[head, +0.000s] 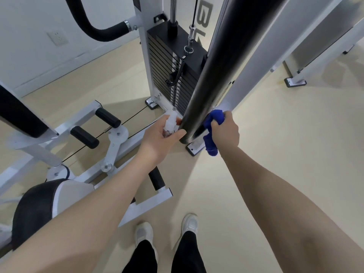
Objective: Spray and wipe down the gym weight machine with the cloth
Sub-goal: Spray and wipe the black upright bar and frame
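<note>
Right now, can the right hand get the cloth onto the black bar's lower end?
Probably yes. The right hand grips the blue cloth right beside the black bar, with nothing between them; the left hand, holding the spray bottle, stays on the opposite side.

Both forearms are bare up to the edge of the picture; no sleeve, watch, bracelet or ring shows on them. The left hand and the right hand wear no gloves. The nails look short and plain, as far as the blur allows. On the legs there are black trousers, close-fitting and reaching down to the ankles. The feet are in white shoes with low, rounded toes; laces or straps cannot be made out.
</note>
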Demonstrator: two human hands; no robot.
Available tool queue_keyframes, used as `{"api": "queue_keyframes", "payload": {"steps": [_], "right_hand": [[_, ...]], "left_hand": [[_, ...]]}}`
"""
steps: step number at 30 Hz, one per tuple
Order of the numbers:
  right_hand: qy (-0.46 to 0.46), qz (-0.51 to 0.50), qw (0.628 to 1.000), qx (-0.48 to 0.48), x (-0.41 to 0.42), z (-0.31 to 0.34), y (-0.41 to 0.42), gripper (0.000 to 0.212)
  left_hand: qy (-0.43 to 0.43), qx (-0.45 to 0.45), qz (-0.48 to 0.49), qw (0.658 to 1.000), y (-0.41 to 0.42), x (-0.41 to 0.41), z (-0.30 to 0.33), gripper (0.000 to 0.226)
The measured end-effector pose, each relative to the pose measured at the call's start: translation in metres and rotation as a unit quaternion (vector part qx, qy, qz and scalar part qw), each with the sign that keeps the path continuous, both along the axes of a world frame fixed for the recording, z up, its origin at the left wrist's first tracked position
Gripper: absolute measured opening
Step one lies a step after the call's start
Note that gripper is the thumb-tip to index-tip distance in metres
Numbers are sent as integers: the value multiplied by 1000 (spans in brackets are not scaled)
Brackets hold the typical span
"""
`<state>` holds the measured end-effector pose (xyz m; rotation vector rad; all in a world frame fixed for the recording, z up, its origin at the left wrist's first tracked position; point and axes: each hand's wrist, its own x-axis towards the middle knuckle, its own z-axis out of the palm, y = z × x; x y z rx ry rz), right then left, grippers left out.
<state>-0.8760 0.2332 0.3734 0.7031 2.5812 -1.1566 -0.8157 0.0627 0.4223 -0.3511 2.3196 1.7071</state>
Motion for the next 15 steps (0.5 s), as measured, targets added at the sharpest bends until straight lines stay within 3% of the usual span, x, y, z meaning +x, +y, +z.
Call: {"api": "queue_keyframes", "payload": {"steps": [3, 7, 10, 15], "right_hand": [[-53, 46, 995, 68, -19, -14, 8, 32], [-3, 124, 991, 55, -8, -14, -6, 23], [-29, 201, 976, -72, 12, -4, -15, 19], [-207, 110, 921, -312, 38, 33, 8, 19]], "left_hand": [[4, 3, 7, 1000, -1, 0, -3, 14], [7, -4, 10, 1000, -1, -1, -4, 15], [6, 1, 19, 1000, 3, 2, -1, 17], [10, -8, 52, 999, 8, 12, 15, 31]]}}
